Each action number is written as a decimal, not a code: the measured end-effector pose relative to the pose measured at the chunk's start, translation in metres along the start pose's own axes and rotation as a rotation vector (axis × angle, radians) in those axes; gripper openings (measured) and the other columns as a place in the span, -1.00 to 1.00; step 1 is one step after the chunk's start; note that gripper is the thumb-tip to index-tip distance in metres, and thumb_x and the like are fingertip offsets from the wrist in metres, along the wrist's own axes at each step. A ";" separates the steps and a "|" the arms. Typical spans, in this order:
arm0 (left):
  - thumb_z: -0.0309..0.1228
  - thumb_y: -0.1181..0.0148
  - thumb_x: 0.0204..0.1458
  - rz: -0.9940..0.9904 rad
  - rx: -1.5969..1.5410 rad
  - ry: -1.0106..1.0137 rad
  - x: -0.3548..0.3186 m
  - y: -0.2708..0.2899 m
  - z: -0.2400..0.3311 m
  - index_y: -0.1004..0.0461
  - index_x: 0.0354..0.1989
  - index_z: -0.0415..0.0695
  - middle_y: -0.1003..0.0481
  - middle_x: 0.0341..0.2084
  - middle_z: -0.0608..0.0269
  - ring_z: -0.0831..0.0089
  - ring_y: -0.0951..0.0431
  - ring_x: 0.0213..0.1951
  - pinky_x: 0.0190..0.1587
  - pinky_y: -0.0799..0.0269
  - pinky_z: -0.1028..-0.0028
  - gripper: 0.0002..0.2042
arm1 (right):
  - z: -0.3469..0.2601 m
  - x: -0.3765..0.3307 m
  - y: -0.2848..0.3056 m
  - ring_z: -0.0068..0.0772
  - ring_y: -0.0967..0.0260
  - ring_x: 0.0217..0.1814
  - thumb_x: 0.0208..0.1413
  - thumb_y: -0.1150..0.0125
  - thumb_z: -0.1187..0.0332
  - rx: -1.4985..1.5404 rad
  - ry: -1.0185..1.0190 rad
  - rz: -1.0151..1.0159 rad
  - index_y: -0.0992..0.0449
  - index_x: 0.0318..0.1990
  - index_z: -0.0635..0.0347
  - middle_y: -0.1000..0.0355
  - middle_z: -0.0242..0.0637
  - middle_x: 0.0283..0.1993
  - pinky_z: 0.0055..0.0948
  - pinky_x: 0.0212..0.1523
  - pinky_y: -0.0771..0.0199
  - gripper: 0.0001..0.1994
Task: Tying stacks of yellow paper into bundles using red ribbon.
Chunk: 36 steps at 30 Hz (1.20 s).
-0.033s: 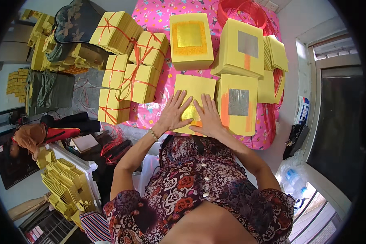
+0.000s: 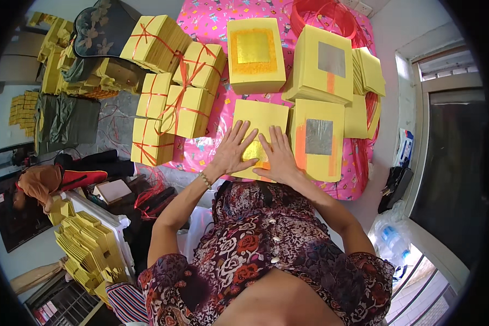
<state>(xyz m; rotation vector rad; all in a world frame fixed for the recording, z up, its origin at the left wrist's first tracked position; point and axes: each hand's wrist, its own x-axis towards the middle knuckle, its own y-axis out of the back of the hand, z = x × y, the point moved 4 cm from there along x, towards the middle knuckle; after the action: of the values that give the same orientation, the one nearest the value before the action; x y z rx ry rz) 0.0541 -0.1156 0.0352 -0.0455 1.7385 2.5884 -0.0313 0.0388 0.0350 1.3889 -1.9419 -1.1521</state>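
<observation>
1. Two hands are lying flat on a low stack of yellow paper sheets (image 2: 261, 122) near the centre of a pink patterned cloth (image 2: 204, 155). The left hand (image 2: 234, 152) is pressing down with fingers spread and open, gripping nothing. The right hand (image 2: 280, 155) is lying just beside it, likewise open and flat, palm down.
2. The top sheet is showing a shiny gold-foil square between the two hands; the paper is looking thin, matte and square-cut.
3. To the right, a thicker yellow stack with a silver-foil square (image 2: 318, 138) and an orange stripe is sitting just beside the right hand.
4. Farther away, a block with a gold-foil square (image 2: 254, 51) and another with a silver-foil square (image 2: 320, 65) are standing side by side.
5. To the left, bundles tied with red string (image 2: 182, 95) are piling together, edges crisp and blocky.
6. A coil of red cord (image 2: 320, 13) is lying at the far edge.
7. Compared with the earlier frame, both hands and all stacks are staying in the same positions; nothing is showing a shift.
</observation>
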 end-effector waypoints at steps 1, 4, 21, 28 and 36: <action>0.19 -0.07 0.03 0.004 -0.011 -0.005 0.000 0.000 0.000 -0.01 0.43 -0.02 0.06 0.40 -0.12 -0.11 0.12 0.42 0.41 0.14 0.01 -0.15 | 0.000 0.000 0.000 0.22 0.56 0.57 -0.12 -0.35 -0.15 -0.002 -0.005 -0.012 0.14 0.46 0.16 0.41 0.23 0.51 0.13 0.48 0.39 0.10; 0.18 -0.05 0.06 0.032 -0.052 -0.026 -0.001 -0.001 -0.004 -0.01 0.43 -0.04 0.08 0.41 -0.12 -0.10 0.12 0.42 0.40 0.14 0.00 -0.16 | 0.000 0.000 0.000 0.22 0.53 0.57 -0.05 -0.32 -0.11 -0.022 0.007 0.005 0.12 0.46 0.15 0.38 0.23 0.50 0.13 0.47 0.36 0.03; -0.33 -0.20 0.16 0.464 -1.282 0.783 -0.020 -0.031 0.010 -0.32 -0.11 -0.23 -0.51 -0.38 0.20 0.51 -0.54 -0.45 -0.43 -0.46 0.55 -0.72 | 0.022 0.030 0.026 -0.09 -0.45 0.09 0.05 -0.29 0.25 -0.154 0.201 0.307 -0.52 -0.01 0.21 -0.47 -0.11 0.07 -0.22 0.10 -0.45 -0.64; -0.30 -0.24 0.15 0.542 -1.725 0.905 0.019 -0.041 0.014 -0.36 -0.08 -0.30 -0.56 -0.29 0.09 0.37 -0.64 -0.34 -0.28 -0.62 0.45 -0.66 | 0.017 0.028 0.028 -0.13 -0.48 0.03 0.02 -0.30 0.30 -0.218 0.320 0.374 -0.53 -0.07 0.26 -0.52 -0.12 -0.03 -0.21 0.08 -0.43 -0.66; -0.38 -0.24 0.11 0.722 -1.495 0.864 -0.065 -0.014 -0.019 -0.45 -0.14 -0.27 -0.57 -0.41 0.21 0.46 -0.61 -0.37 -0.22 -0.60 0.45 -0.76 | -0.013 0.014 0.048 -0.05 -0.34 0.21 0.05 -0.29 0.33 -0.048 0.276 0.446 -0.42 0.11 0.26 -0.34 -0.06 0.21 -0.21 0.09 -0.42 -0.54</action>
<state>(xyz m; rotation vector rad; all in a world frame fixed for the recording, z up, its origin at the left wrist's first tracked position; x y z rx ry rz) 0.1199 -0.1279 0.0180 -0.7049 -0.9034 3.9512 -0.0510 0.0273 0.0813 0.9603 -1.8776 -0.7490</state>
